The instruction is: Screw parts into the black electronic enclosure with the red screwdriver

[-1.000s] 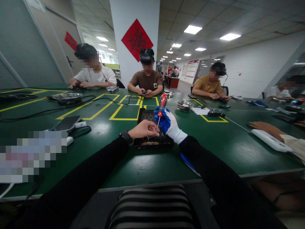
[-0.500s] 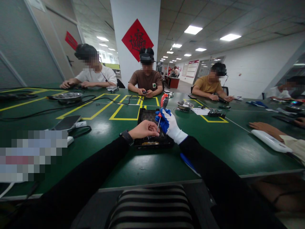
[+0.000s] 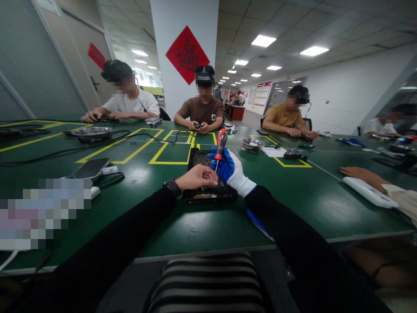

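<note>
A black open casing [image 3: 224, 194] lies on the green table in front of me, with parts inside it. A screwdriver [image 3: 221, 141] with a red and black handle stands nearly upright over it, its shaft pointing down. My right hand [image 3: 230, 167], in a blue and white glove, has its fingers around the lower handle. My bare left hand [image 3: 198, 177] is over the casing, thumb and fingertips pinched at the lower shaft. The screwdriver's tip is hidden or too small to make out.
A metal bowl [image 3: 253, 144] and black parts [image 3: 296, 154] are beyond on the right. A phone [image 3: 91, 167] and cable lie left. A white device [image 3: 370, 192] is near the right edge. Several people sit around the table [image 3: 182, 234]; a blue glove piece [image 3: 259, 224] lies by my right sleeve.
My right hand has loosened and shifted on the screwdriver, showing more blue palm and more of the handle. The screwdriver leans slightly less. My left hand has hardly moved.
</note>
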Tool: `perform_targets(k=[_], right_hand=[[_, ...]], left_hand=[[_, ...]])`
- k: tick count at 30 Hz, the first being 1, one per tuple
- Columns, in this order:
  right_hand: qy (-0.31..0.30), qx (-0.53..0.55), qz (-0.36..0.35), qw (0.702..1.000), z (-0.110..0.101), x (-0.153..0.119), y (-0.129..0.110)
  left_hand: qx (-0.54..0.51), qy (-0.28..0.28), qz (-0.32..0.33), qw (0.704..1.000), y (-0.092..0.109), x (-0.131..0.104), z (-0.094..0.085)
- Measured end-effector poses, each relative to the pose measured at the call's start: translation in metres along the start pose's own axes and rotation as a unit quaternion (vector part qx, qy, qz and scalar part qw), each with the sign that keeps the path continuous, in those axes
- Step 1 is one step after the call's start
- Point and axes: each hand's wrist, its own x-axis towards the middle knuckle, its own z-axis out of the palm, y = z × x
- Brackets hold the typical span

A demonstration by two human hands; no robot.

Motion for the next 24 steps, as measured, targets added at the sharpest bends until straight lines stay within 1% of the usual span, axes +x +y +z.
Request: perform_targets(k=[4, 9, 17, 24], right_hand=[[-0.001, 0.015, -0.013, 1.000, -0.0007, 0.0001, 0.0003], [0.033, 0.007, -0.018, 0.999, -0.0008, 0.0001, 0.0013], [0.065, -0.020, -0.073, 0.995, 0.0019, 0.0000, 0.0040], [0.007, 0.018, -0.030, 0.999, 0.0025, -0.0027, -0.0022]], left_hand=[[0.003, 0.001, 0.004, 1.000, 0.0014, -0.0002, 0.0000], [0.008, 0.006, 0.003, 1.000, 0.0015, 0.0001, 0.0004], [-0.008, 0.010, -0.003, 1.000, 0.0003, 0.0002, 0.0004], [-0.023, 0.001, -0.010, 1.000, -0.0002, 0.0004, 0.0002]])
